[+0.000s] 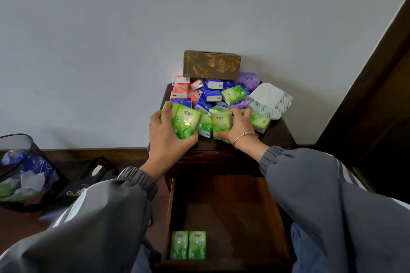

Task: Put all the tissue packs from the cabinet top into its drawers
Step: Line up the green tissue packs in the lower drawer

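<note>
— Lying in the near left corner of the open drawer [244, 206], two green packs [188, 245] are sitting side by side.
— And the hands?
— The left hand [165, 137] is gripping a green bundle [186, 123] at the cabinet top [277, 137]; the right hand [240, 125] is clutching one green pack [220, 122] beside it.
— Farther back?
— Mixed packs [213, 93] are lying heaped before a gold box [211, 64].

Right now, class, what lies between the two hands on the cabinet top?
In the head view, one loose green tissue pack lies between the left hand and right hand.
</note>
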The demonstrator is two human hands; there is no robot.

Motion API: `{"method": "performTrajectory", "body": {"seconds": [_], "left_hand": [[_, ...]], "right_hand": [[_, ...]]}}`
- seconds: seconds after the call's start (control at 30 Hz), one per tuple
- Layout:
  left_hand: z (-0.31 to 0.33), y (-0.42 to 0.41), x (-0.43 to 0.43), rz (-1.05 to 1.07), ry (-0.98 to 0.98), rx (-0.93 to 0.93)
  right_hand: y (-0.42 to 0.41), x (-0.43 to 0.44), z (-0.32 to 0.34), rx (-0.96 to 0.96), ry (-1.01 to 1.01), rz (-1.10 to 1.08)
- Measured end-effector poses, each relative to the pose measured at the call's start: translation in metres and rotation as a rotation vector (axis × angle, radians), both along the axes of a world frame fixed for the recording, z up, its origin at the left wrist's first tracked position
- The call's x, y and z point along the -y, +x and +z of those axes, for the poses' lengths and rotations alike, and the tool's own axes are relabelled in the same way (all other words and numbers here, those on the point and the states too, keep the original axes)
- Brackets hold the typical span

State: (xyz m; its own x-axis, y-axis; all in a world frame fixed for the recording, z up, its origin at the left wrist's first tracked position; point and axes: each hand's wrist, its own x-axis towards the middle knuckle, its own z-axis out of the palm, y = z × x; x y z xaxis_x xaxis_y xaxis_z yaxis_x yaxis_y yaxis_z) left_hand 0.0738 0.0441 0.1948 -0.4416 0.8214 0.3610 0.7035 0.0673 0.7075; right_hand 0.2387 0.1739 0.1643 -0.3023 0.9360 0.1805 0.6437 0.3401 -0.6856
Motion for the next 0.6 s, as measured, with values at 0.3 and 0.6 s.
{"method": "performTrajectory", "body": {"seconds": [0.3,0.6], "left_hand": [[-0.028,0.013,0.062,-0.035,0.051,0.055],[-0.152,0.033,0.113,0.165,-0.374,0.267]], "right_hand": [[0.073,0.083,-0.004,-0.600,-0.509,0.116],[0.089,0.132,-0.115,-0.218,-0.947,0.102]]}}
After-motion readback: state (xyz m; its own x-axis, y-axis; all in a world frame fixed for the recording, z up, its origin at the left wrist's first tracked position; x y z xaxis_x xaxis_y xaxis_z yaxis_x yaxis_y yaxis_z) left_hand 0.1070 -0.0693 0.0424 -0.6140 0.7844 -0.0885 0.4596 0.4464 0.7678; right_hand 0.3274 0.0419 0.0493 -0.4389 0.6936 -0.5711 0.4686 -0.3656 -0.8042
